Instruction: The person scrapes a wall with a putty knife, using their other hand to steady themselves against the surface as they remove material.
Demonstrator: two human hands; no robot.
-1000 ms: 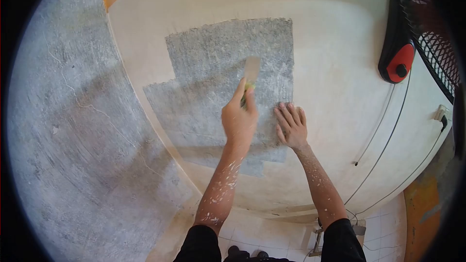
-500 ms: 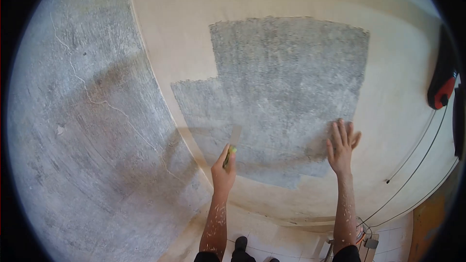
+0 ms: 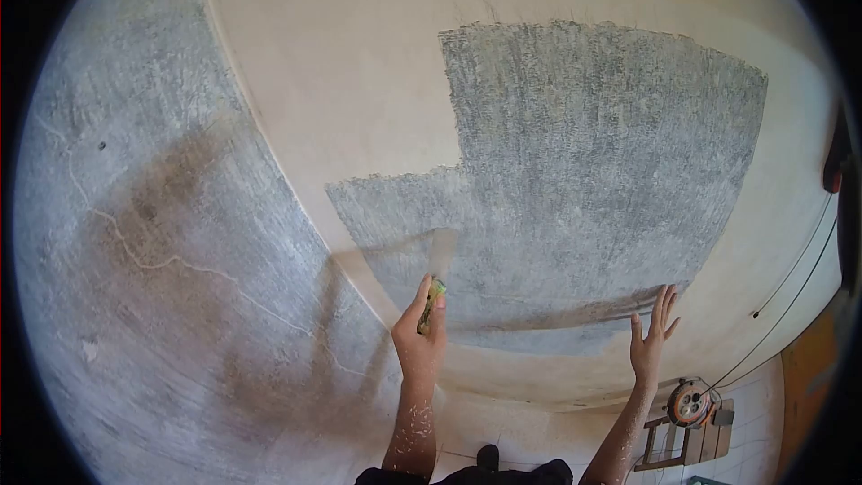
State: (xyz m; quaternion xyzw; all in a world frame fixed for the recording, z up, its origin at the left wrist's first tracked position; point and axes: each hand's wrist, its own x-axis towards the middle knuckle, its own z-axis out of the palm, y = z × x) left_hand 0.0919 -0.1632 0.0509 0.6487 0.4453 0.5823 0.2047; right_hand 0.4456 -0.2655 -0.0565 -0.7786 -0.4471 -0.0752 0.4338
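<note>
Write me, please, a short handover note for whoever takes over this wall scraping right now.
Left hand: shut on the scraper, with the blade on the lower left part of the bare grey patch.
Right hand: open, fingers spread, at the patch's lower edge; whether it touches is unclear.
Done: a large stepped patch is scraped to grey.
Left: cream paint surrounds the patch above, below and on both sides.
</note>
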